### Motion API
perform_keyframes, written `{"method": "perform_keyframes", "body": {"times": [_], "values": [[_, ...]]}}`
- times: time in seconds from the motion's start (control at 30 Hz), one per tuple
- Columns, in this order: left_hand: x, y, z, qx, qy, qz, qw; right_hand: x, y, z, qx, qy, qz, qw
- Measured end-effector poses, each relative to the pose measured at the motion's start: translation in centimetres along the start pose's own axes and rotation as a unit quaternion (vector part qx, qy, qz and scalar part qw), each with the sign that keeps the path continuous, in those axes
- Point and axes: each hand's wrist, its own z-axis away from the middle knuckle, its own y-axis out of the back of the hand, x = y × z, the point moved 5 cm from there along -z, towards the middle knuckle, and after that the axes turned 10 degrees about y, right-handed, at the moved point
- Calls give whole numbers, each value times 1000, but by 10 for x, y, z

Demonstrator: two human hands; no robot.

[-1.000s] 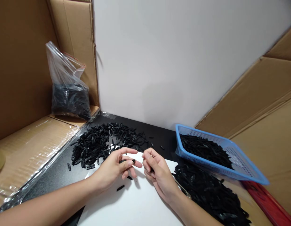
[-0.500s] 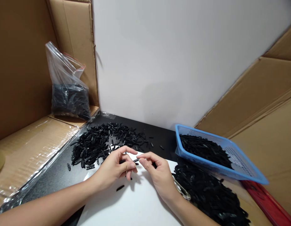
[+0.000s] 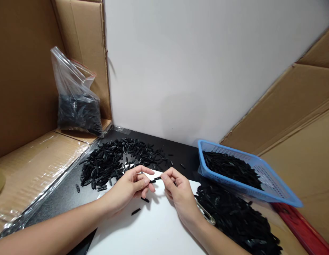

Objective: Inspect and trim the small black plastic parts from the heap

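Over the white sheet (image 3: pixel 154 230), my left hand (image 3: pixel 132 185) pinches a small, slim black piece (image 3: pixel 153 181) between thumb and fingers. Close by, my right hand (image 3: pixel 179 187) is closed on a second slim black piece (image 3: pixel 157 178) by its fingertips. The ends of the two pieces are very near each other; whether they touch I cannot tell. On the sheet below my left hand lie two loose black pieces, one (image 3: pixel 145 200) by the fingers and another (image 3: pixel 136 211) nearer me.
A heap of black pieces (image 3: pixel 100 164) spreads beyond my left hand. To the right stand a blue basket (image 3: pixel 276 173) partly filled with black pieces and another dark heap (image 3: pixel 241 219). Scissors-like handles (image 3: pixel 208 216) lie beside my right wrist. A clear bag (image 3: pixel 79 109) leans at the left.
My right hand's fingers have curled in more, and the piece in them now shows beside the left one. My left thumb has risen slightly. A loose piece under the left hand is more visible.
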Motion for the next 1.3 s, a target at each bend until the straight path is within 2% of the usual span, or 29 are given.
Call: {"method": "perform_keyframes", "body": {"times": [0.1,0.17,0.33,0.43,0.53,0.6,0.7,0.83,0.97,1.07,1.2,1.3], "values": [[0,1,0,-7,-13,-10,1000,-2,-5,-1,-3,-39,-118,992],[0,1,0,-7,-28,-27,999,-5,-7,-1,-13,-49,-155,987],[3,1,1,3,-57,-66,996,0,-9,0,-37,-61,-110,991],[7,0,2,6,-69,-69,995,0,-8,1,-57,-31,-34,997],[8,-1,4,10,-54,-53,997,-5,-6,1,-54,11,44,998],[6,-2,5,8,-27,-26,999,-5,-4,0,-36,19,58,997],[1,-4,4,-8,-9,-15,1000,0,-1,-1,-14,10,44,999],[-1,-5,2,-7,-25,-51,998,6,1,-1,-2,-5,22,1000],[1,-7,3,-17,-36,-39,998,6,-1,-1,2,-24,-4,1000],[-2,-8,3,-42,-8,-28,999,4,-4,0,3,-51,-67,996],[-7,-7,4,-78,14,-32,996,1,-11,3,-27,-85,-143,986],[-8,-8,5,-103,20,-30,994,-1,-15,5,-76,-80,-102,989]]}}
